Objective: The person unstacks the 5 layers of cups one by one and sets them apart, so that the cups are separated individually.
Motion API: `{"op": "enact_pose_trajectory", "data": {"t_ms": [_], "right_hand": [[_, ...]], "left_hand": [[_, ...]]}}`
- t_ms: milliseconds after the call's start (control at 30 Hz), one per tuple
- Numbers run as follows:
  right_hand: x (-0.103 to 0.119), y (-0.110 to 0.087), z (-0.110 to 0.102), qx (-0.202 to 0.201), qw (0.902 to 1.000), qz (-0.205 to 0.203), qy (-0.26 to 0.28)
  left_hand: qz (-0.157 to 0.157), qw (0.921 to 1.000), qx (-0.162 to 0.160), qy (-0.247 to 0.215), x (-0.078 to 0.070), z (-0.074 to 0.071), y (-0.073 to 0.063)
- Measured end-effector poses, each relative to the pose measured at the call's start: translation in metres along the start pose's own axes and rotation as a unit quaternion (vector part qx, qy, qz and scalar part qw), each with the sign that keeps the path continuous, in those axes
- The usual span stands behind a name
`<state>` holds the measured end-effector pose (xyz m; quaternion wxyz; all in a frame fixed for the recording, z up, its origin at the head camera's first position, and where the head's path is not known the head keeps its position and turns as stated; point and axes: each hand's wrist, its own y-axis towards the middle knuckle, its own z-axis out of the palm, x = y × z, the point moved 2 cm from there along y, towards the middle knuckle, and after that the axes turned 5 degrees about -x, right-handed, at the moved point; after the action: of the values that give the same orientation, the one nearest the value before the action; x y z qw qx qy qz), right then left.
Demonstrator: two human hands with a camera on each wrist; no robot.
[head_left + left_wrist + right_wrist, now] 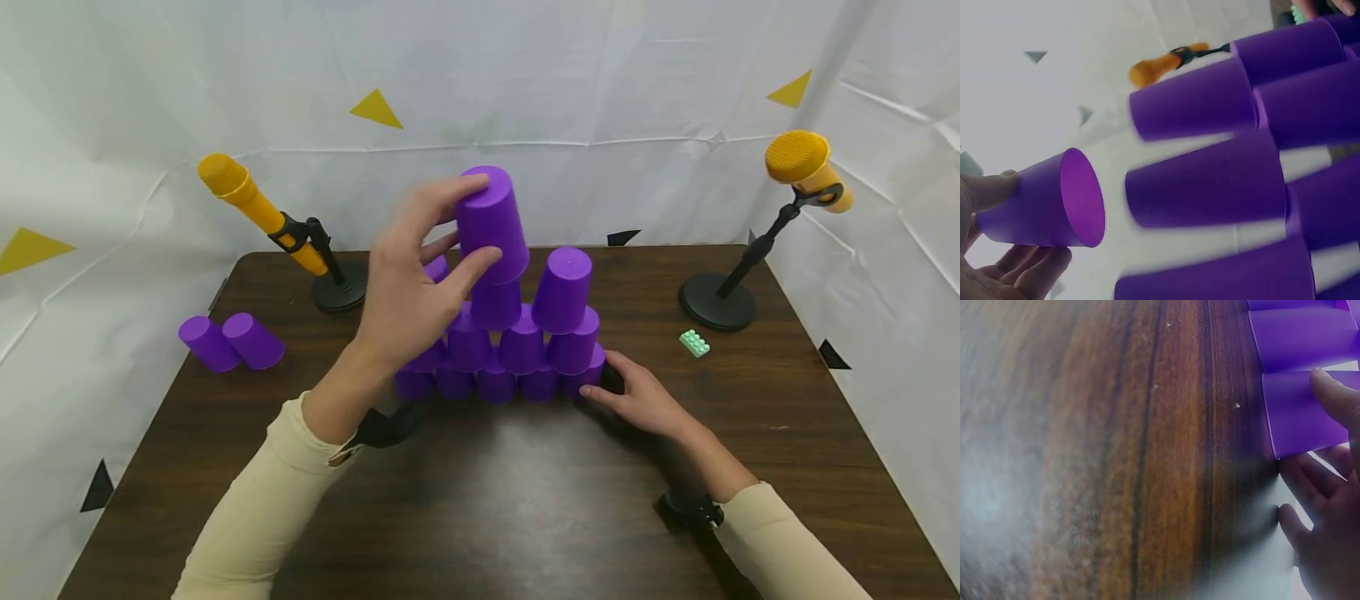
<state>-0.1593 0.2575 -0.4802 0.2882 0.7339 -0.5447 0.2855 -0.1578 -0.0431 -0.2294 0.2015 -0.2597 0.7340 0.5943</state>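
Note:
My left hand (408, 283) holds a purple cup (492, 225) upside down, thumb on its near side and fingers around its far side. Beneath it stands a pyramid of upturned purple cups (521, 342) in three tiers. In the left wrist view the held cup (1029, 203) has its mouth toward the top-tier cups (1204, 181), with a gap between. Low at the pyramid's right end, my right hand (637, 396) touches the bottom corner cup (588, 379). Its thumb rests on that cup's front in the right wrist view, its other fingers extended beside the cup (1304, 415).
Two more purple cups (232, 342) stand upside down at the table's left. Yellow microphones on black stands are at the back left (258, 208) and right (806, 167). A mint-green toy brick (694, 342) lies near the right stand. White sheeting (540, 100) surrounds the table.

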Motion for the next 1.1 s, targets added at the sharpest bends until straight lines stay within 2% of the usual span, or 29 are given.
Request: {"op": "enact_pose_trajectory", "data": {"t_ms": [67,133,200,300,400,500,600,700,800,933,1000,1100], "right_hand": [[0.0,0.0,0.0,0.0,1.0,0.002,-0.002],[-0.001,0.0,0.0,0.001,1.0,0.004,-0.002],[-0.001,0.0,0.0,0.001,1.0,0.004,-0.002],[-0.001,0.0,0.0,0.002,1.0,0.005,-0.001],[-0.001,0.0,0.0,-0.001,1.0,0.004,-0.001],[0.0,0.001,0.0,-0.001,1.0,0.004,-0.002],[0.0,0.0,0.0,0.0,1.0,0.008,-0.003],[0.001,0.002,0.001,0.002,1.0,0.008,-0.002],[0.0,0.001,0.001,0.002,1.0,0.007,-0.001],[0.0,0.001,0.001,0.002,1.0,0.006,0.0],[0.0,0.0,0.001,0.002,1.0,0.008,-0.001],[0.0,0.0,0.0,0.001,0.9999,0.01,-0.002]], "left_hand": [[-0.009,0.9996,-0.018,0.02,-0.01,-0.018,-0.006],[-0.026,0.9974,-0.044,0.05,-0.005,-0.039,-0.016],[-0.058,0.9915,-0.071,0.092,0.008,-0.062,-0.028],[-0.128,0.9755,-0.11,0.141,0.034,-0.1,-0.049],[-0.184,0.9558,-0.149,0.174,0.06,-0.135,-0.069],[-0.218,0.9374,-0.181,0.202,0.082,-0.158,-0.088],[-0.245,0.9229,-0.19,0.228,0.11,-0.169,-0.109],[-0.261,0.9138,-0.187,0.249,0.142,-0.175,-0.132],[-0.259,0.9072,-0.171,0.283,0.172,-0.176,-0.15],[-0.26,0.8926,-0.133,0.343,0.198,-0.175,-0.163],[-0.264,0.8856,-0.113,0.365,0.207,-0.174,-0.166],[-0.27,0.8795,-0.095,0.38,0.216,-0.172,-0.168]]}}
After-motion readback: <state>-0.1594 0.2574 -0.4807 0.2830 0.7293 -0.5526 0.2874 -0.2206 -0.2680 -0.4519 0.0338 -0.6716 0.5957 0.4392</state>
